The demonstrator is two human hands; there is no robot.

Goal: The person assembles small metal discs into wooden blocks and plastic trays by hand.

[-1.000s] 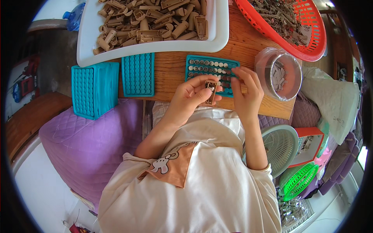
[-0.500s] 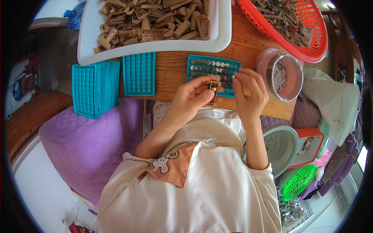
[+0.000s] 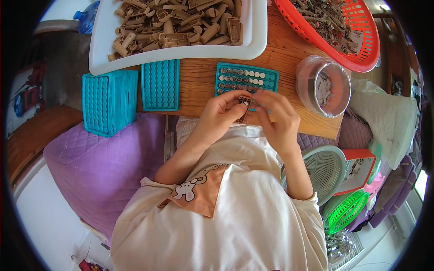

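Observation:
My left hand (image 3: 221,110) holds a small brown plastic casing (image 3: 244,107) between thumb and fingers, its open side up. Small metallic parts show inside it. My right hand (image 3: 280,119) is at the casing's right side, thumb and fingertips drawn together; whatever they pinch is too small to make out. Just beyond both hands lies a teal tray (image 3: 270,85) with rows of round pockets, many filled with silver, coin-like discs (image 3: 245,80). Its near part is hidden behind my hands.
A white bin (image 3: 176,58) of brown casings stands at the back left, a red basket (image 3: 323,43) of metal parts back right. A stack of teal trays (image 3: 108,104) and one loose teal tray (image 3: 160,86) lie left. A plastic-lined tub (image 3: 323,90) stands right.
My right hand has moved left and slightly down from over the tray to the casing. The left hand keeps its hold on the casing, nearly still.

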